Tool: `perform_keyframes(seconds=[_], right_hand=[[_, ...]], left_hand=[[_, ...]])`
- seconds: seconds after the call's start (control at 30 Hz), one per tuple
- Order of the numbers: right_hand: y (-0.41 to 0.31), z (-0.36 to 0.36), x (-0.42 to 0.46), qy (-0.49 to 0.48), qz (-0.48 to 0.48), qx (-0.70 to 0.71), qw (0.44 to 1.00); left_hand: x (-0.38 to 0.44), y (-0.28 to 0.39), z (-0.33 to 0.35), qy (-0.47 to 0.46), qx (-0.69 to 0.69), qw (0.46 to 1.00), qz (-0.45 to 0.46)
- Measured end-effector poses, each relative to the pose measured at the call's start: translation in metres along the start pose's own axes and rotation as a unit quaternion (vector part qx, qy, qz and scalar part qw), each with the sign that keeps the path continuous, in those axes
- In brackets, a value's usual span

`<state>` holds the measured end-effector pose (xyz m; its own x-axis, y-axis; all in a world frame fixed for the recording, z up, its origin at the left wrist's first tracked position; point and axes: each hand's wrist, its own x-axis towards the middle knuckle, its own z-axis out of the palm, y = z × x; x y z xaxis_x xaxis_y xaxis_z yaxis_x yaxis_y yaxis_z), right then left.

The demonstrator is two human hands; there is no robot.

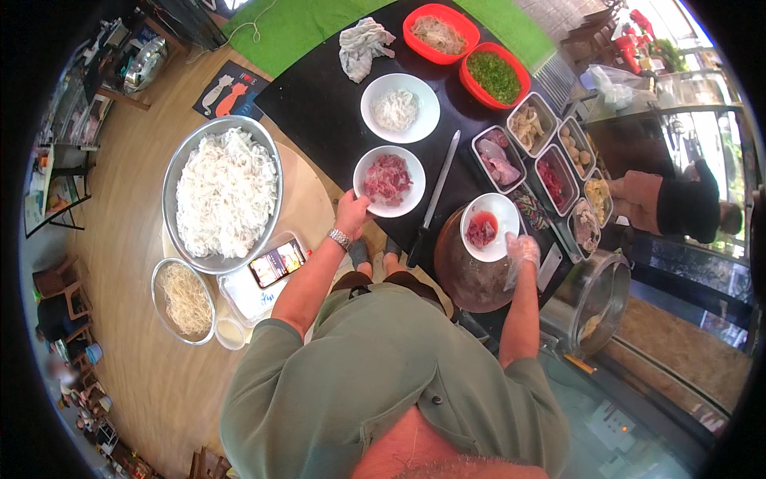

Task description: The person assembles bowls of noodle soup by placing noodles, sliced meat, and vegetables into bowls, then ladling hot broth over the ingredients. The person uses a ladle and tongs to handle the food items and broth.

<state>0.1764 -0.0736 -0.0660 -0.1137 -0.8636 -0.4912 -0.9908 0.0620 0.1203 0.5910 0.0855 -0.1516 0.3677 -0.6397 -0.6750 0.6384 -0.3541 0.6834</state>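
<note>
My left hand [352, 212] grips the near left rim of a white bowl [417, 206] with sliced raw red meat [388, 179] over white noodles. My right hand [522, 251], in a clear plastic glove, holds the right rim of a smaller white bowl [498, 206] with dark red meat [480, 232] and red liquid. This bowl is above a round chopping block [473, 287]. A second white noodle bowl [428, 111] stands beyond the first. Between the bowls lies a long rod-like tool with a black handle [443, 179]. The fingers of my right hand are partly hidden behind the bowl.
Right are meat containers [499, 160] and a cleaver [549, 266], with a large metal pot [619, 287] beyond. Red baskets [467, 84] and a crumpled cloth [364, 48] lie at the far side. Left stand a noodle basin [169, 197], a smaller noodle bowl [157, 293] and a phone [277, 263]. A person [688, 197] is far right.
</note>
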Motion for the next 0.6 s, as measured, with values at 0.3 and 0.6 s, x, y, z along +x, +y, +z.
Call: perform_keyframes(seconds=[0.3, 0.6], right_hand=[[0.017, 0.074, 0.018, -0.002, -0.066, 0.379, 0.923], [-0.147, 0.035, -0.006, -0.025, -0.202, 0.227, 0.952]], left_hand=[[-0.044, 0.026, -0.016, 0.002, -0.045, 0.999, 0.013], [-0.135, 0.093, -0.047, 0.062, -0.034, 0.993, 0.093]])
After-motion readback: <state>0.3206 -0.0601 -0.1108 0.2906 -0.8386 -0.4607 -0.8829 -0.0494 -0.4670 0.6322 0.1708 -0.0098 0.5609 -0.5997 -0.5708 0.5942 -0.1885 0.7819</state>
